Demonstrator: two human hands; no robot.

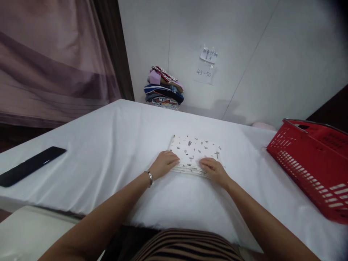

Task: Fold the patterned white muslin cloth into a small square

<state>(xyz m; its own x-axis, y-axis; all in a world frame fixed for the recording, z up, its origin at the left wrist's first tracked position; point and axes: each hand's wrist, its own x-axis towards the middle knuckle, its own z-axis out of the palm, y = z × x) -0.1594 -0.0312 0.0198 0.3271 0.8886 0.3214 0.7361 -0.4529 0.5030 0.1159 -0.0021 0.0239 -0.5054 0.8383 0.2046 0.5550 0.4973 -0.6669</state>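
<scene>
A white cloth (187, 148) printed with small dark motifs lies folded into a flat, layered rectangle on the white-covered table. My left hand (165, 162) grips its near left corner, fingers together on the top and side edge. At the near right corner, my right hand (214, 169) has its fingers bent over the cloth, closed on it. The stacked folds show along the near edge between my hands. Both thumbs are partly hidden. A silver bracelet (149, 178) is on my left wrist.
A red plastic basket (312, 163) stands at the table's right. A black flat object (29, 165) lies at the left. Beyond the far edge rises a pile of folded clothes (164, 88) against the wall. Paper notes (205, 73) are taped there. A pink curtain (54, 61) hangs at left.
</scene>
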